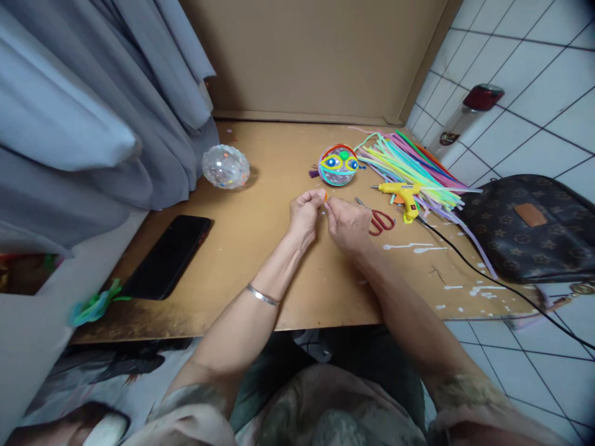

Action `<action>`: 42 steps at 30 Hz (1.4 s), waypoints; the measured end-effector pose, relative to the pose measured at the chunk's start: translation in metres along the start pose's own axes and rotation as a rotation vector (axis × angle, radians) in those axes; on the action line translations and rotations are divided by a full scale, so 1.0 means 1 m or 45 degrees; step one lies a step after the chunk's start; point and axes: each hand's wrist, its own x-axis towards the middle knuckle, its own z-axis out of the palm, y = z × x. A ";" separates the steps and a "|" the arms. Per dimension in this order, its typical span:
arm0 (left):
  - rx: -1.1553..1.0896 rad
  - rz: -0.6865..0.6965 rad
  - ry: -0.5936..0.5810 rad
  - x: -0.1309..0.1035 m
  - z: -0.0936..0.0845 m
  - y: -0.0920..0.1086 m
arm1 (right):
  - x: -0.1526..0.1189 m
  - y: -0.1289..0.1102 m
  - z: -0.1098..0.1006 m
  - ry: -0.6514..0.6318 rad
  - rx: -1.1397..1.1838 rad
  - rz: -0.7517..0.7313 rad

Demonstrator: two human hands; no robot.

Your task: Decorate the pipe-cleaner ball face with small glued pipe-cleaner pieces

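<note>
My left hand (304, 215) and my right hand (348, 223) meet over the middle of the table, fingertips pinched close together. Between them shows a small orange piece (326, 196), mostly covered by the fingers; its kind is too small to make out. Just beyond the hands sits a round decorated ball (338, 175) with blue eyes, yellow outlines, a green nose and a red band on top. Red-handled scissors (382, 223) lie beside my right hand, their blades partly hidden behind it. Farther right rests a yellow hot glue gun (403, 196) with a clear glue stick.
A bundle of coloured pipe cleaners (395, 158) lies at the back right, near a patterned bag (534, 229). The glue gun's black cord (474, 267) crosses the right side. At left are a clear speckled ball (226, 167), a black phone (168, 257) and a grey curtain (116, 93).
</note>
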 end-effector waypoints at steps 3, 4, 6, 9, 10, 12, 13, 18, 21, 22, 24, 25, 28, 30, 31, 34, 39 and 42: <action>-0.083 -0.090 -0.004 0.000 0.001 -0.002 | -0.002 -0.004 0.004 0.012 0.015 0.019; -0.112 -0.127 -0.017 0.000 0.001 -0.003 | -0.002 -0.006 0.005 0.022 0.025 0.037; -0.173 -0.194 -0.052 0.001 0.002 -0.004 | -0.003 -0.009 0.005 0.046 0.049 0.104; -0.275 -0.262 -0.059 0.004 0.002 -0.006 | -0.004 -0.014 0.005 0.081 0.075 0.222; -0.302 -0.282 -0.052 0.005 0.002 -0.008 | -0.004 -0.015 0.005 0.084 0.079 0.244; -0.333 -0.324 -0.047 0.007 0.002 -0.012 | -0.004 -0.015 0.005 0.076 0.077 0.250; -0.340 -0.344 -0.052 0.008 0.002 -0.014 | -0.004 -0.014 0.005 0.071 0.071 0.241; -0.381 -0.432 -0.079 0.010 0.001 -0.019 | -0.003 -0.006 0.007 0.081 0.010 0.187; -0.413 -0.497 -0.043 0.006 0.003 -0.016 | -0.003 -0.003 0.007 0.078 0.000 0.162; -0.418 -0.519 -0.032 0.005 0.003 -0.014 | -0.003 -0.003 0.007 0.073 -0.001 0.166; -0.419 -0.551 -0.029 0.001 0.005 -0.012 | -0.002 -0.001 0.004 0.047 0.002 0.198; -0.416 -0.561 -0.038 0.000 0.005 -0.011 | -0.001 0.000 0.003 0.027 0.011 0.226; -0.403 -0.559 -0.090 -0.003 0.006 -0.008 | 0.001 0.006 -0.002 -0.016 0.101 0.310; -0.379 -0.538 -0.128 -0.002 0.005 -0.007 | 0.003 0.012 -0.003 0.002 0.229 0.338; -0.358 -0.526 -0.146 -0.001 0.004 -0.006 | 0.004 0.016 -0.002 0.019 0.314 0.344; -0.264 -0.480 -0.215 0.002 0.000 -0.001 | 0.007 0.028 0.001 0.062 0.639 0.358; -0.022 -0.348 -0.419 0.005 -0.009 0.010 | 0.013 0.042 0.004 0.067 1.159 0.258; 0.089 -0.250 -0.487 0.005 -0.012 0.011 | 0.014 0.046 0.002 -0.011 1.210 0.195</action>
